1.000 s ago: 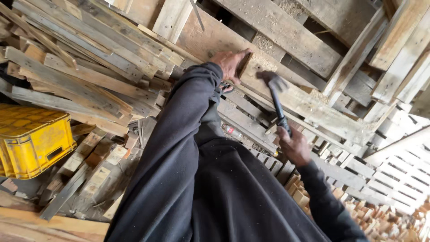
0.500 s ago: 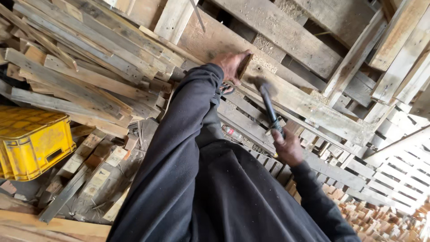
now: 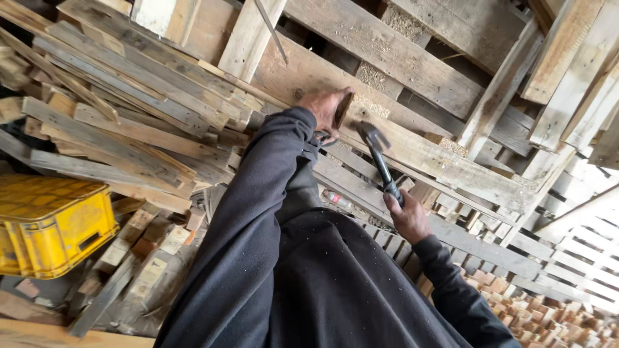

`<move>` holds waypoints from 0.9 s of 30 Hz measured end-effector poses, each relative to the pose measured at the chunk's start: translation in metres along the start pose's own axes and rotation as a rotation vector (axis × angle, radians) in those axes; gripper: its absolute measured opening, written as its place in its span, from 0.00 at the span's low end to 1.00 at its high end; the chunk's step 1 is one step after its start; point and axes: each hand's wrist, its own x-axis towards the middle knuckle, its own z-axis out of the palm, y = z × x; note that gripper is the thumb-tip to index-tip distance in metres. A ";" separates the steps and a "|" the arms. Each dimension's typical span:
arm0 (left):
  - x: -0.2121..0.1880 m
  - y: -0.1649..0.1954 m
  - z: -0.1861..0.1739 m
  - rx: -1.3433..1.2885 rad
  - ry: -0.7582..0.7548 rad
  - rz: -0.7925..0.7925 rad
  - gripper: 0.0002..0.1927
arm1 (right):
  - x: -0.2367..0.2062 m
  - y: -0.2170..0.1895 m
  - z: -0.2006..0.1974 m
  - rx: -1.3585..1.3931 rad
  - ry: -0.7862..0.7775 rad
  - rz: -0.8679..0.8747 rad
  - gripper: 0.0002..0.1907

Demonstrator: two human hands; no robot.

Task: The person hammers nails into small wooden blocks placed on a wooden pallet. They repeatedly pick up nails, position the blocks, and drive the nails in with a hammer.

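The left hand (image 3: 330, 106) grips a small wood block (image 3: 343, 109) against the pallet board (image 3: 419, 151); the right hand (image 3: 405, 216) holds the claw hammer (image 3: 380, 158), whose head should land squarely, clear of the fingers.

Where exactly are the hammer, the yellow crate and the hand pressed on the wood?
hammer (image 3: 380, 161): head view, on the dark shaft just below the metal head.
yellow crate (image 3: 61, 235): head view, on its front wall.
left hand (image 3: 325, 106): head view, on the back of the hand against the plank.
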 end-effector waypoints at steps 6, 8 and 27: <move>-0.008 0.006 0.006 0.036 0.203 0.063 0.53 | -0.002 0.031 0.022 0.186 0.128 -0.238 0.33; -0.008 0.013 -0.001 -0.076 -0.113 -0.234 0.53 | 0.013 0.027 0.015 0.273 -0.028 -0.029 0.32; 0.004 0.076 -0.040 -1.285 -0.003 -0.413 0.13 | 0.165 0.010 -0.129 0.429 0.640 -0.110 0.18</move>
